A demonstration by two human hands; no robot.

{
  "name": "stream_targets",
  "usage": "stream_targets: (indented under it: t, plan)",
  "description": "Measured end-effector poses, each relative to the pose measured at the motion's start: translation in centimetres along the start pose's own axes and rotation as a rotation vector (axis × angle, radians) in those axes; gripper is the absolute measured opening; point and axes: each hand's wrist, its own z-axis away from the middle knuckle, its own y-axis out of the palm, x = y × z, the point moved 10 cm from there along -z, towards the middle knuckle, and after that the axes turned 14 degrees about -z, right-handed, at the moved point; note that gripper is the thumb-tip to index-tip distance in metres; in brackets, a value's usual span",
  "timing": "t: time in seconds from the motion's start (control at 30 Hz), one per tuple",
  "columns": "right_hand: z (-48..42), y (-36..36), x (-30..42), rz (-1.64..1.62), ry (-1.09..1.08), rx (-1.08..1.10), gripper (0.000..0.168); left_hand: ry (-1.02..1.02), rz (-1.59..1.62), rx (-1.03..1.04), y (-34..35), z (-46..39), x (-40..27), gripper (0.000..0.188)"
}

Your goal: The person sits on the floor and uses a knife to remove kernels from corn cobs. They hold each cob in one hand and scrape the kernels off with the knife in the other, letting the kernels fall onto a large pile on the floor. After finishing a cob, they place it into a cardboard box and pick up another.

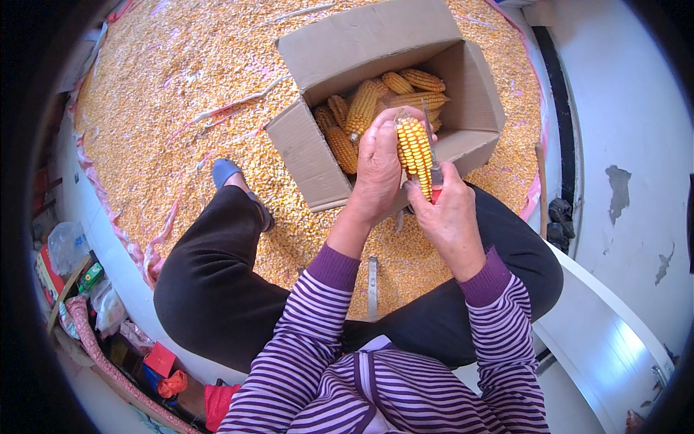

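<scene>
My left hand holds an ear of yellow corn upright, its fingers wrapped behind the upper end. In my right hand is a screwdriver-like metal tool with a red handle, its narrow shaft pointing up along the right side of the ear. The right thumb rests near the ear's lower end, where some kernels are gone. Just beyond my hands stands an open cardboard box, with several ears of corn lying inside. Its flaps are folded outward.
Loose corn kernels cover a pink-edged sheet on the floor around the box. Both legs are spread beside the box, with a blue shoe on the kernels. Bags and boxes lie at left; a wooden stick and a white panel are at right.
</scene>
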Motion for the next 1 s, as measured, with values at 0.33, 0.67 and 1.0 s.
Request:
stream_targets:
  t: [0.33,0.67,1.0]
  plan:
    - [-0.4,-0.1,0.2,0.017,0.038,-0.013,0.034,-0.049,-0.015,-0.019,0.4,-0.1,0.1,0.035]
    - [-0.8,-0.1,-0.7,-0.16,0.037,0.011,0.041,-0.092,0.08,0.03,0.8,-0.2,0.6,0.044]
    - [-0.2,-1.3,1.1,-0.073,0.027,0.03,0.04,-0.116,0.093,0.043,-0.6,-0.8,1.2,0.048]
